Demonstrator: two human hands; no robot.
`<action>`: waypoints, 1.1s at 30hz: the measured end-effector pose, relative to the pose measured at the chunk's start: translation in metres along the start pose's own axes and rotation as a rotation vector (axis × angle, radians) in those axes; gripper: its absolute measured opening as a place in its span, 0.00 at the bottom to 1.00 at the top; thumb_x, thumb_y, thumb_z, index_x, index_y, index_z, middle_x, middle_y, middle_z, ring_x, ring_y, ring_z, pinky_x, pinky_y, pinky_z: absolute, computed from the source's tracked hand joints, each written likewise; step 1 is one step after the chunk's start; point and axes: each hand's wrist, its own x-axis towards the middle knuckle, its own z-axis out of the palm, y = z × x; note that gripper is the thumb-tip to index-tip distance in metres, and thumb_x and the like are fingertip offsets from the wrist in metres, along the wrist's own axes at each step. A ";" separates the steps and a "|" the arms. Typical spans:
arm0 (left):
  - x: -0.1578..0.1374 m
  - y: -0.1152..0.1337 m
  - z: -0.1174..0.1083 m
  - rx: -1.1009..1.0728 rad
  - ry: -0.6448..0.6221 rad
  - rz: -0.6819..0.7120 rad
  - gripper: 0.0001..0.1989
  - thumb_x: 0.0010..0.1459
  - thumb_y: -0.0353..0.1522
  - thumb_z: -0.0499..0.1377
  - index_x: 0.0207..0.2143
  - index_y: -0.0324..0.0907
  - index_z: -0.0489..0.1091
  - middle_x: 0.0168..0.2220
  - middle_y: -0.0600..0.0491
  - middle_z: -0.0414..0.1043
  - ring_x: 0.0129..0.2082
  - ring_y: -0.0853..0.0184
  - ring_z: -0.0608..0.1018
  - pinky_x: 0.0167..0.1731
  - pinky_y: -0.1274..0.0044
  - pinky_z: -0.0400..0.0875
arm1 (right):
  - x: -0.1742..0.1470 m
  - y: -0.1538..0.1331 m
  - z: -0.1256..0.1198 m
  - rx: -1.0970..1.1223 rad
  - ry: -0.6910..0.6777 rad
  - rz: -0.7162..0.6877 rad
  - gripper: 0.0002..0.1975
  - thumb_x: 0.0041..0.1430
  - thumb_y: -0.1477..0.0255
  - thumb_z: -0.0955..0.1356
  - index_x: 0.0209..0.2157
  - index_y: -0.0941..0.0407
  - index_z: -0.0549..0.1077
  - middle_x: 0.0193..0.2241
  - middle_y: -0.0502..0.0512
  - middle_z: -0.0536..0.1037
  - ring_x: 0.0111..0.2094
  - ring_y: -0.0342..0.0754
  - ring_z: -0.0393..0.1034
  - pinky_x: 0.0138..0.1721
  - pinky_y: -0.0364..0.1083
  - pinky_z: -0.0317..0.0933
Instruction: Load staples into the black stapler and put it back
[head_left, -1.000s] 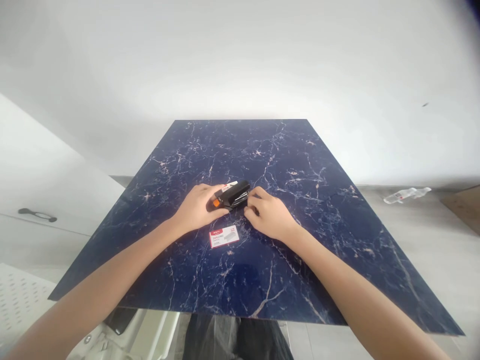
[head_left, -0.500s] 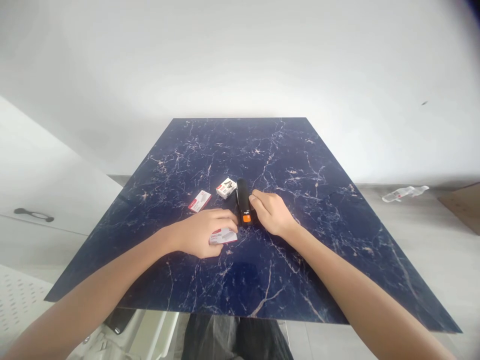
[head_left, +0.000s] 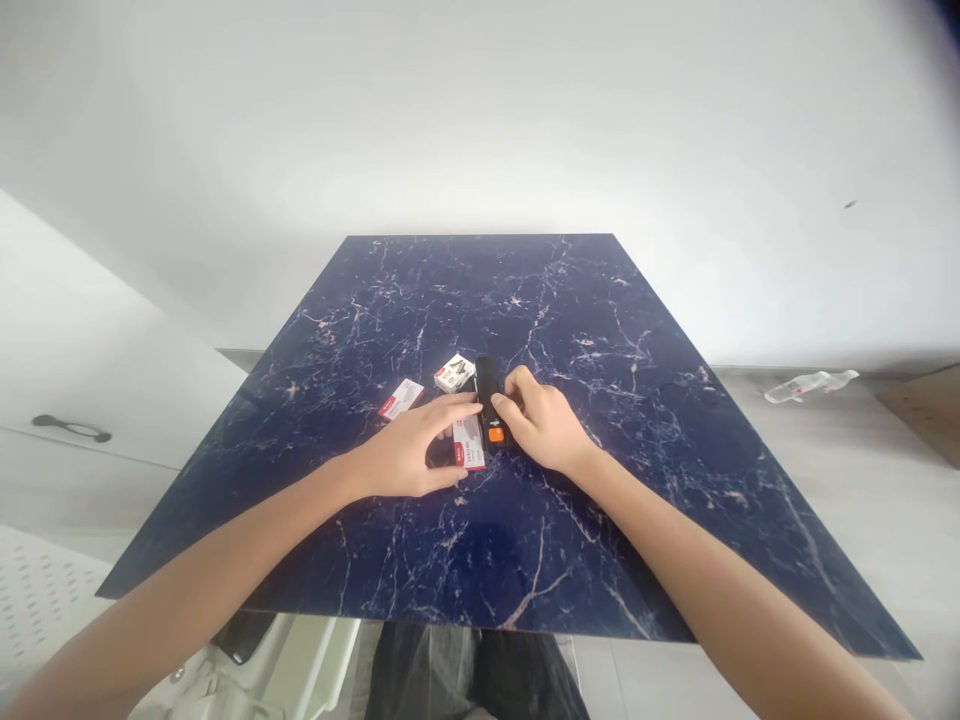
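Observation:
A black stapler with an orange patch at its near end lies on the dark blue marbled table. My right hand is closed at its right side, thumb resting on its top. My left hand grips a small red-and-white box between thumb and fingers, close against the stapler's left side. The fingers cover part of this box. A second red-and-white box lies flat just beyond my left hand. Touching or nearly touching the stapler's far left side is a white box with a dark picture on top.
A white wall stands behind the table's far edge. On the floor to the right lie a clear plastic bottle and a brown cardboard box. A white cabinet door with a dark handle is at the left.
My left hand has turned the red-and-white box and brought it right, up against the stapler. My right thumb has shifted onto the stapler's top. The other two boxes have stayed put.

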 end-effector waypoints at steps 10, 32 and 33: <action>0.001 -0.007 0.004 0.023 0.004 -0.075 0.39 0.61 0.38 0.65 0.70 0.51 0.53 0.58 0.47 0.72 0.52 0.55 0.78 0.53 0.64 0.75 | 0.000 -0.004 -0.001 -0.041 -0.011 0.026 0.14 0.69 0.63 0.62 0.29 0.52 0.58 0.20 0.44 0.66 0.22 0.43 0.59 0.28 0.45 0.50; 0.001 -0.008 0.001 0.167 0.096 0.036 0.32 0.62 0.39 0.62 0.67 0.47 0.60 0.61 0.45 0.69 0.56 0.54 0.75 0.56 0.61 0.72 | 0.002 -0.002 -0.002 -0.010 -0.061 -0.035 0.20 0.71 0.64 0.60 0.24 0.54 0.54 0.20 0.46 0.64 0.23 0.42 0.56 0.28 0.45 0.47; 0.001 -0.007 -0.003 0.200 0.136 0.048 0.30 0.62 0.39 0.61 0.65 0.46 0.62 0.59 0.45 0.71 0.55 0.53 0.75 0.55 0.60 0.71 | 0.002 -0.002 -0.002 -0.011 -0.064 -0.032 0.20 0.71 0.64 0.60 0.24 0.54 0.54 0.21 0.46 0.64 0.23 0.42 0.56 0.28 0.45 0.47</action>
